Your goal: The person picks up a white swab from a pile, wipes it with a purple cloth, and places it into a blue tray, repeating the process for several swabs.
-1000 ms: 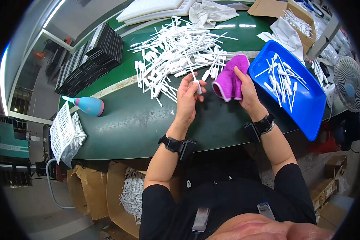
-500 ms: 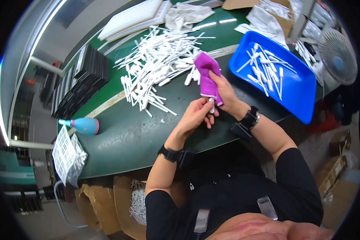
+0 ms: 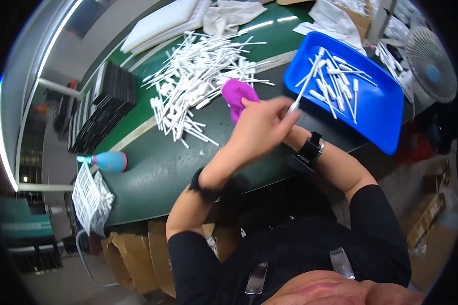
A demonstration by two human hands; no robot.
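My left hand (image 3: 262, 124) crosses in front of my right and is closed on the lower end of a white plastic stick (image 3: 304, 87) with a thicker end. That stick points up and away, its far end over the near-left part of the blue tray (image 3: 369, 129). Mostly hidden behind it, my right hand (image 3: 294, 136) holds a purple cloth (image 3: 236, 94), which bunches out to the left. Several similar white sticks (image 3: 348, 94) lie loose in the tray. A large heap of them (image 3: 201, 68) is spread over the green table to the left of the cloth.
Stacked black trays (image 3: 104, 104) and a blue spray bottle (image 3: 109, 161) stand at the left, near a bagged sheet (image 3: 89, 198). White foam slabs (image 3: 160, 25) and white cloths (image 3: 234, 15) lie at the back. A fan (image 3: 431, 66) stands far right; cardboard boxes (image 3: 137, 262) are below the table.
My left hand has moved up and right, from below the cloth to across my right hand, with a stick now plainly in it. The purple cloth has shifted left and down.
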